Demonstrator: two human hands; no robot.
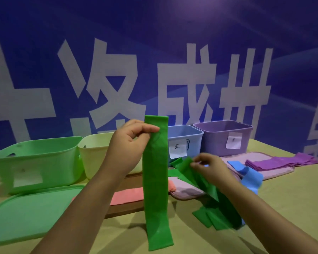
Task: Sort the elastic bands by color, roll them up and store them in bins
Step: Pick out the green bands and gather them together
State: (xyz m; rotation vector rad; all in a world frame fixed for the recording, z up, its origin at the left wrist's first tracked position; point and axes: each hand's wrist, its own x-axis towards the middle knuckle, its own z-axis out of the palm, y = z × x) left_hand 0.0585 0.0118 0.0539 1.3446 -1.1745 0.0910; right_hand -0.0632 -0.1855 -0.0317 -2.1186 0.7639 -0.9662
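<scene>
Left hand: your left hand [130, 143] pinches a long green band [156, 182] near its top edge, thumb and fingers curled on it; the band hangs straight down from 12 toward 6 o'clock, its lower end near the table [283, 198].
Right hand: your right hand [209, 167], at 3 o'clock of the hanging band, pinches the upper end of a bunch of green bands [209, 202] that trails down to the table.
Bins: green bin [35, 162] at 9 o'clock, pale yellow bin [94, 153] beside it, then blue bin [187, 138] and purple bin [222, 138] toward 1 o'clock.
Other bands: purple bands [277, 162] stacked at 3 o'clock; a blue band [250, 176] behind your right wrist; a pink band [127, 197] behind the hanging band.
Lid: green lid [26, 213] flat at 8 o'clock.
</scene>
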